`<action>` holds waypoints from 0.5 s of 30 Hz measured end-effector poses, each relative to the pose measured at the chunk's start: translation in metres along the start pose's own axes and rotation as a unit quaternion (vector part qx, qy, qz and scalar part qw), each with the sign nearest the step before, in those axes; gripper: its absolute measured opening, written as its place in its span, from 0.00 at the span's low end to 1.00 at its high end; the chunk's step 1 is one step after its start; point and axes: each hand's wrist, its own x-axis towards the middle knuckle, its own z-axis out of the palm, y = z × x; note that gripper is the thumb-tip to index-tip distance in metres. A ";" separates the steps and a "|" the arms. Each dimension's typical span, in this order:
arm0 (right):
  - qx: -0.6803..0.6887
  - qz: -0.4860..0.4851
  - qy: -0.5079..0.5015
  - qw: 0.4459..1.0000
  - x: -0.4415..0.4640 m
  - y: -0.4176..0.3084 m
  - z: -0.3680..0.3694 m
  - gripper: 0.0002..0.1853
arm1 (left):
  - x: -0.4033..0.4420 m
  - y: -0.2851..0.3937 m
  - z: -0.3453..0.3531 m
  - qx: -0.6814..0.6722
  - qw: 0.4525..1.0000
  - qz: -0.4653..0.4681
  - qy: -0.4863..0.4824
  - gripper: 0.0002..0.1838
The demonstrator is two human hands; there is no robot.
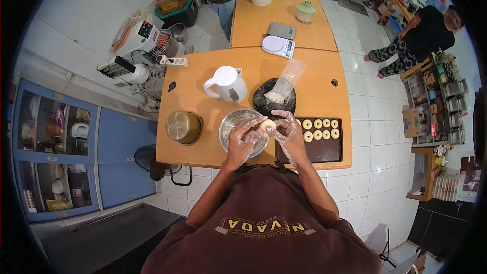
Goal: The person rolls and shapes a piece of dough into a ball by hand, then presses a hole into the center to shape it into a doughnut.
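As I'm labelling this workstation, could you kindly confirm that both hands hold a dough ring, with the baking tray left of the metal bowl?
Not quite: the head view shows the baking tray right of the metal bowl. The left hand and right hand hold a dough ring.

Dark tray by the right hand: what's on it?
The tray holds two rows of dough rings toward its far edge; its near part looks bare. The right hand covers part of its left side; anything there is hidden.

Passage runs between pot [182,127] and bowl [234,120]; the kettle [228,85] stands beyond.
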 end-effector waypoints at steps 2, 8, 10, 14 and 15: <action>0.058 -0.003 0.024 0.998 0.001 0.006 0.001 0.25 | 0.000 0.000 0.011 -0.026 0.999 0.031 0.004 0.28; 0.107 -0.004 0.035 0.994 0.001 0.002 0.007 0.25 | 0.003 0.000 0.009 -0.074 0.996 -0.042 -0.012 0.33; 0.088 -0.007 0.022 0.996 0.005 0.004 0.003 0.27 | 0.003 0.004 0.006 -0.099 0.995 -0.029 -0.003 0.32; 0.063 -0.007 0.000 0.998 0.009 -0.002 -0.001 0.28 | 0.006 0.011 0.000 -0.077 0.996 -0.034 0.000 0.29; 0.055 -0.008 -0.004 0.998 0.010 -0.002 -0.003 0.28 | 0.008 0.013 0.000 -0.056 0.998 -0.034 0.000 0.28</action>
